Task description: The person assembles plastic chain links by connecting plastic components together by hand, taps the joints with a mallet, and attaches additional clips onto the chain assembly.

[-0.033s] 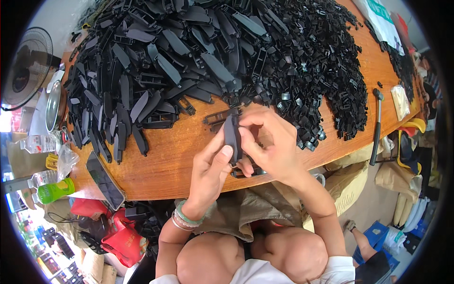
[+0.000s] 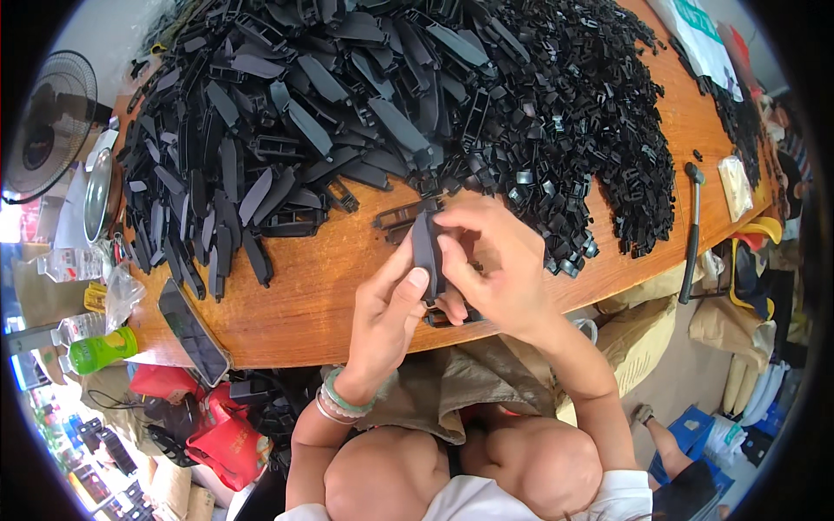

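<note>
A long, dark plastic handle-shaped part point(image 2: 425, 256) stands lengthwise between my hands, above the table near its front edge. My left hand point(image 2: 387, 304) is closed on it from the left, thumb across its lower face. From the right, my right hand point(image 2: 504, 265) pinches at its upper edge with thumb and forefinger; whatever small piece may lie between those fingertips is hidden. Just behind the hands a black frame-like part point(image 2: 398, 215) rests on the wood. Another black part point(image 2: 443, 318) shows partly beneath my hands at the table edge.
Long black parts point(image 2: 304, 113) form a large heap, with small black clips point(image 2: 565, 130) piled to its right. A hammer point(image 2: 692, 230) lies at the right edge. On the left are a phone point(image 2: 193, 334), a green bottle point(image 2: 102, 350) and a fan point(image 2: 50, 126).
</note>
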A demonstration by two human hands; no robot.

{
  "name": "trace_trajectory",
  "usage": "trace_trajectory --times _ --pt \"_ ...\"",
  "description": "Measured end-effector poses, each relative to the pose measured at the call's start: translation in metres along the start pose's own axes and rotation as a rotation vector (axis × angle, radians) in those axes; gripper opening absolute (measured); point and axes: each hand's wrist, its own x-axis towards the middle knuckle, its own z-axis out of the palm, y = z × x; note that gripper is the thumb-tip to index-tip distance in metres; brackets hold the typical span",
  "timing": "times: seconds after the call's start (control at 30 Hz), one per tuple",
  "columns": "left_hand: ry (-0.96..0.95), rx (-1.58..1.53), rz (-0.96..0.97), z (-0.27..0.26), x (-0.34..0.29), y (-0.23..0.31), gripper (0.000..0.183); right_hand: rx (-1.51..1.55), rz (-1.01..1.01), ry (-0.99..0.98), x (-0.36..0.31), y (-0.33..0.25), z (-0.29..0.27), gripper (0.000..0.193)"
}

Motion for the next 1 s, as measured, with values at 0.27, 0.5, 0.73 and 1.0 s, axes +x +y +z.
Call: trace_trajectory --times 0.27,0.5,0.73,1.0 --pt "-0.036 0.087 0.020 0.002 -0.004 0.000 0.054 -0.057 -0.036 0.124 -0.004 -0.004 -0.002 0.017" --pt "0.018 0.181 0.041 0.006 -0.004 0.001 0.053 0.011 0.090 0.231 -0.006 -0.011 -0.004 0.016" --pt "-0.014 0.176 0.059 0.005 -0.007 -0.004 0.050 -0.198 -0.142 0.140 -0.009 -0.003 -0.006 0.026" --pt "0.055 0.675 0.304 -0.003 -0.011 -0.009 0.048 -0.282 -0.227 0.007 -0.012 -0.016 -0.007 0.038"
